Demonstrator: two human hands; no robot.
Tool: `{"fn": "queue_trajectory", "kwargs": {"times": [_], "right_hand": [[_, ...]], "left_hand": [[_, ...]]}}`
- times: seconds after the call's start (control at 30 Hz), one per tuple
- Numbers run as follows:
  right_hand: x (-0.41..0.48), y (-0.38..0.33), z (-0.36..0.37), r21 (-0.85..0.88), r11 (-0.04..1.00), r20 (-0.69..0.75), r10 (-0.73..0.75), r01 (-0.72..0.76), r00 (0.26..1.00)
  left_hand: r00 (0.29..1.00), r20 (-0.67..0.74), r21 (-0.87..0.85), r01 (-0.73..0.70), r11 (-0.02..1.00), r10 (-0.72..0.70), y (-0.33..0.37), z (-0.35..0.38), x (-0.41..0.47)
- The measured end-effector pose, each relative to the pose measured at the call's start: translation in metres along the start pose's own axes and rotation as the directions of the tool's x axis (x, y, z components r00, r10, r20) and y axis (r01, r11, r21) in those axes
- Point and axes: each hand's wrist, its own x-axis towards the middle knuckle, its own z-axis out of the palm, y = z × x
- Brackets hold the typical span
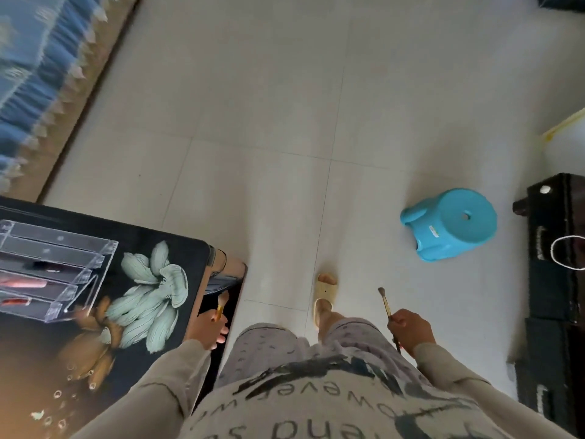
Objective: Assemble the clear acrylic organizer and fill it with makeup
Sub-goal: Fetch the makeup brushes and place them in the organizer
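Pale floor tiles [269, 137] leave wide walking room; a blue plastic stool [452, 223] stands well to the right. The acrylic organizer [53, 264] sits on the dark floral tabletop [177, 248]: likely rigid, light, brittle and slippery, so lift by the walls. The right grip [411, 332] pinches a makeup brush [384, 304]; the left grip [210, 329] pinches a gold-handled brush [219, 307] at the tabletop edge

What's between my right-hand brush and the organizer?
No object blocks it. The brush in the right hand must pass your legs and the left hand, holding a small brush, to reach the organizer.
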Motion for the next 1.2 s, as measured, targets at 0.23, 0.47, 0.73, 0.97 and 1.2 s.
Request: {"fn": "queue_trajectory", "kwargs": {"times": [0.23,0.47,0.73,0.97,1.2], "right_hand": [[0.067,-0.083,-0.076,-0.216,0.952,0.081,-0.205,0.218,0.975],[0.109,-0.172,-0.111,-0.246,0.906,0.111,-0.325,0.343,0.939],[0.138,-0.265,-0.115,-0.259,0.910,0.111,-0.305,0.324,0.946],[0.146,-0.364,-0.100,-0.354,0.855,0.130,-0.357,0.379,0.925],[0.153,-0.462,-0.082,-0.420,0.775,0.185,-0.437,0.472,0.880]], "left_hand": [[0.993,-0.053,-0.207,0.091,0.974,-0.104,0.028,0.027,0.003],[0.983,-0.060,-0.170,0.159,0.972,-0.172,0.060,0.035,0.013],[0.983,-0.078,-0.263,0.138,0.955,-0.164,0.123,-0.024,0.063],[0.964,-0.232,-0.337,0.044,0.941,-0.128,0.172,-0.113,0.098],[0.952,-0.225,-0.546,0.052,0.836,-0.206,0.189,-0.157,0.116]]}}
